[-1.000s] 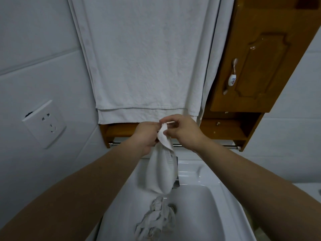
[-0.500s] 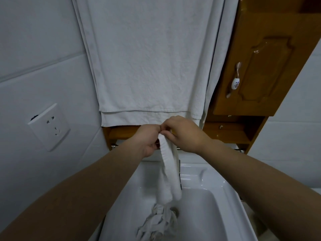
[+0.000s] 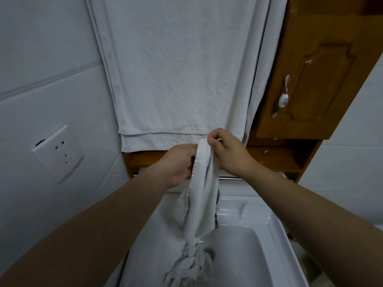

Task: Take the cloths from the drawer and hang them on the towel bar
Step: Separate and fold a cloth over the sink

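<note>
Your narrow white cloth (image 3: 204,183) hangs as a bunched vertical strip, its top hem pinched between your left hand (image 3: 180,162) and right hand (image 3: 228,150), its lower end twisted and ragged. The thin metal towel bar (image 3: 230,178) runs level behind it, partly hidden.

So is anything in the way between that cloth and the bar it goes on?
Nothing visible. The left hand and right hand hold the cloth in front of the towel bar under the wooden shelf; the large towel ends above the bar. The bar behind the hands is hidden.
</note>
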`<state>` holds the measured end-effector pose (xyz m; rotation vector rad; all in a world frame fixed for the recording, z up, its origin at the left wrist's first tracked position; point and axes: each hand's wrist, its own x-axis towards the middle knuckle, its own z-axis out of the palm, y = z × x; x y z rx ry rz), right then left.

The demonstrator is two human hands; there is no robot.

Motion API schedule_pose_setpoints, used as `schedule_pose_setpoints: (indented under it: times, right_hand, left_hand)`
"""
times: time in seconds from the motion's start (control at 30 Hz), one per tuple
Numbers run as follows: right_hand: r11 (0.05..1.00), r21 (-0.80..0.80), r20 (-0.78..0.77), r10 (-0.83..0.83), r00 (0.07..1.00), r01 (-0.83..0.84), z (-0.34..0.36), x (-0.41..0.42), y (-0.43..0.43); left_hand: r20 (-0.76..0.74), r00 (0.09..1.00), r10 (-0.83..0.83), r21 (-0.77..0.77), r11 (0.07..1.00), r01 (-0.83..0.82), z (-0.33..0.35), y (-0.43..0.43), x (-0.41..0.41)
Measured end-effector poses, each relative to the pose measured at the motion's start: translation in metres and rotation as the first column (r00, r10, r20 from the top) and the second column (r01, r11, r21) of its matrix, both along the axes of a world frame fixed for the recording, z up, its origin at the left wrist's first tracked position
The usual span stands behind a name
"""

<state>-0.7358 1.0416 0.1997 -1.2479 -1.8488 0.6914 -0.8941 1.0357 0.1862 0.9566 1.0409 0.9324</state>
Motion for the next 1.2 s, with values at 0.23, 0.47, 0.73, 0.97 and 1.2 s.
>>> schedule_pose_setpoints:
  times: [0.23, 0.47, 0.73, 0.97, 1.2]
  right_hand:
    - [0.999, -0.033, 0.066, 0.032, 0.997, -0.029, -0.006, 0.003, -0.003]
    - [0.99, 0.04, -0.04, -0.133, 0.99, 0.135, -0.006, 0.003, -0.004]
    - [0.98, -0.12, -0.364, -0.194, 0.911, 0.161, -0.01, 0.007, 0.003]
    - [0.996, -0.081, -0.257, -0.068, 0.964, 0.048, -0.01, 0.008, -0.007]
    - [0.996, 0.064, 0.018, -0.069, 0.997, 0.067, -0.011, 0.005, -0.011]
  left_hand:
    - [-0.021, 0.999, -0.026, -0.015, 1.0, 0.026, 0.005, -0.002, 0.0]
    - [0.075, 0.996, 0.056, -0.032, 0.998, -0.054, -0.005, 0.003, 0.0]
    - [0.278, 0.954, 0.112, -0.065, 0.993, -0.098, -0.006, -0.003, 0.007]
    - [0.266, 0.96, 0.092, -0.066, 0.995, -0.077, 0.0, -0.008, 0.008]
    - [0.14, 0.985, 0.1, 0.02, 0.994, -0.103, -0.005, -0.01, 0.004]
